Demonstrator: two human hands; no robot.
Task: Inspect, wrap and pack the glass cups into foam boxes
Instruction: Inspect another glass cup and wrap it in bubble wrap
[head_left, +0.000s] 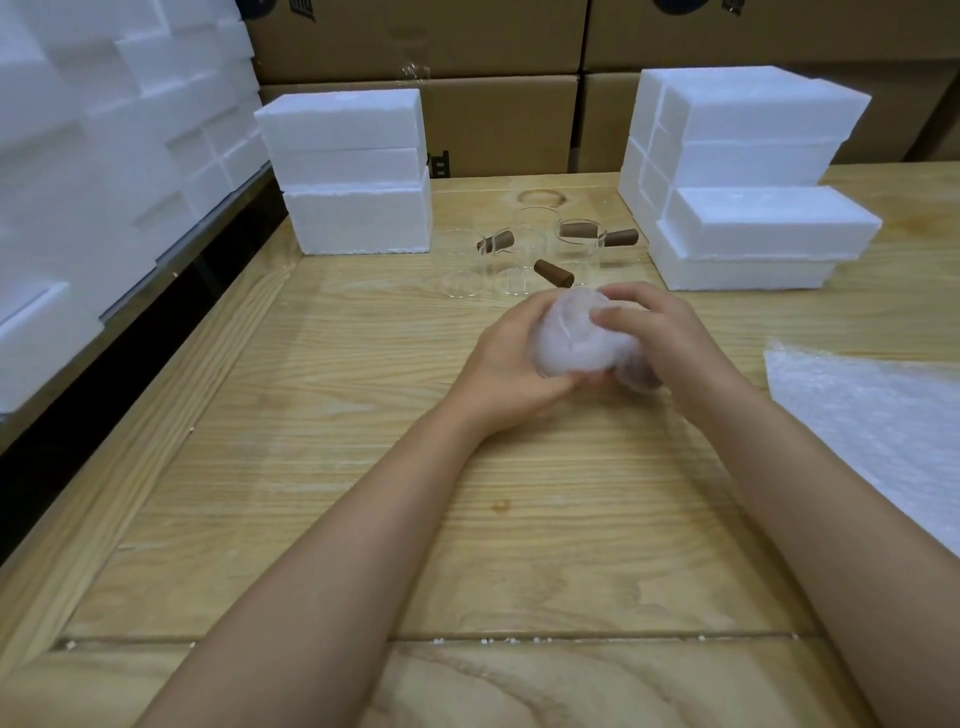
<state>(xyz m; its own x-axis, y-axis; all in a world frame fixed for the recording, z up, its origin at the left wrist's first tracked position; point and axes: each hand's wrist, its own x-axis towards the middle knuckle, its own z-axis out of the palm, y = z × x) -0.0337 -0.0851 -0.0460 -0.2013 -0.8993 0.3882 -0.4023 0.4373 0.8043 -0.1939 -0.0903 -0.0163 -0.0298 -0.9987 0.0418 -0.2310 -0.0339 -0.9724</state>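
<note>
Here, both hands (587, 353) grip the wrapped cup (576, 338).

The table (322, 519) is pale, bold-grained wood with a slight sheen. Toward its far edge stand clear, glossy glass cups (576, 249) with matt brown handles (553, 273) and white, grainy foam boxes (358, 218); the wrapped cup (576, 338) and the right-edge sheet (872, 415) are cloudy plastic film.

We have open tabletop (322, 499) near us; ahead, glass cups (522, 260) fill the gap between left foam stack (358, 208) and right foam stack (753, 218).
</note>
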